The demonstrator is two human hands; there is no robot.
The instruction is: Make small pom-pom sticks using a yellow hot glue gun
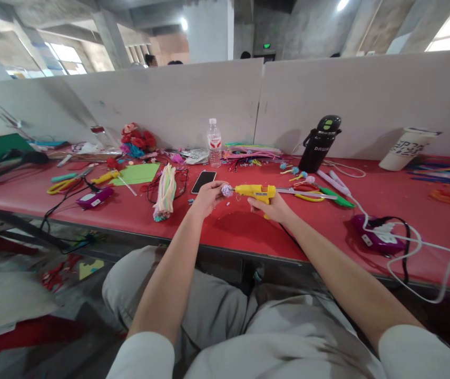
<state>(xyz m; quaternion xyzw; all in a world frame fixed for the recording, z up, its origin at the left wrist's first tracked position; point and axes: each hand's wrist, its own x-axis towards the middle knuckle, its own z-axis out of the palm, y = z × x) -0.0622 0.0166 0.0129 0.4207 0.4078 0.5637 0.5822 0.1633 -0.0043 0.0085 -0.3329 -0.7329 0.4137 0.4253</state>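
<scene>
Over the middle of the red table, my left hand (208, 197) pinches a small lilac pom-pom-like flower (227, 190). My right hand (274, 206) is wrapped round the handle of a yellow hot glue gun (254, 191). The gun lies level, its nozzle pointing left and meeting or nearly meeting the flower; actual contact I cannot tell. A bundle of pale fuzzy stems (165, 193) lies left of my left hand, and a phone (204, 181) sits just behind it. Scissors with yellow handles (310, 196) lie right of my right hand.
Behind stand a water bottle (214, 143), a black flask (320, 143) and a white tumbler (407, 149), before a pale partition (162, 100). Purple power strips (379, 237) with loose cables lie right and left (95, 198). Green paper (138, 173) and small blue flowers (295, 170) lie about.
</scene>
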